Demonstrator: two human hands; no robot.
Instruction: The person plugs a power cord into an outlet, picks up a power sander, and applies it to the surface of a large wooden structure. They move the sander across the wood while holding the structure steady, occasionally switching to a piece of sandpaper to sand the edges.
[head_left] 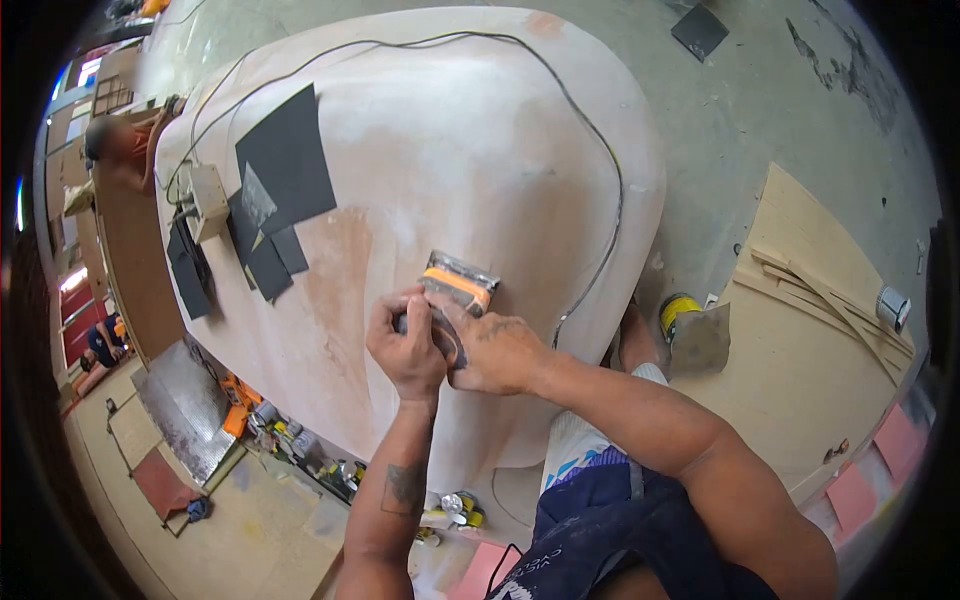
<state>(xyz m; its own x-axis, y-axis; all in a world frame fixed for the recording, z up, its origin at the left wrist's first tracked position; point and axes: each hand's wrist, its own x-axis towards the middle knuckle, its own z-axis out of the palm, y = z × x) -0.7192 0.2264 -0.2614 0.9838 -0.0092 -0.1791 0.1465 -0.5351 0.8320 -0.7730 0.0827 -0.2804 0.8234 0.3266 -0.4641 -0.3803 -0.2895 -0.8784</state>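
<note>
Both my hands are wrapped round an orange and black electric sander [458, 284]. My left hand [408, 345] closes on its near left side, and my right hand [500, 352] grips it from the right. The sander's flat pad end points away from me, over a large pale rounded form [450, 160] with smooth, patchy white and brownish skin. Fingers cover much of the tool's body. A dark cord [618, 190] loops across the form's far and right sides.
Dark sandpaper sheets [288, 155] and a socket box [208, 203] lie on the form's left side. Rightward are a plywood sheet [790, 240] with thin wood strips [830, 305] and a yellow can [680, 312]. Cans [300, 440] stand at lower left. Another person [125, 145] is at far left.
</note>
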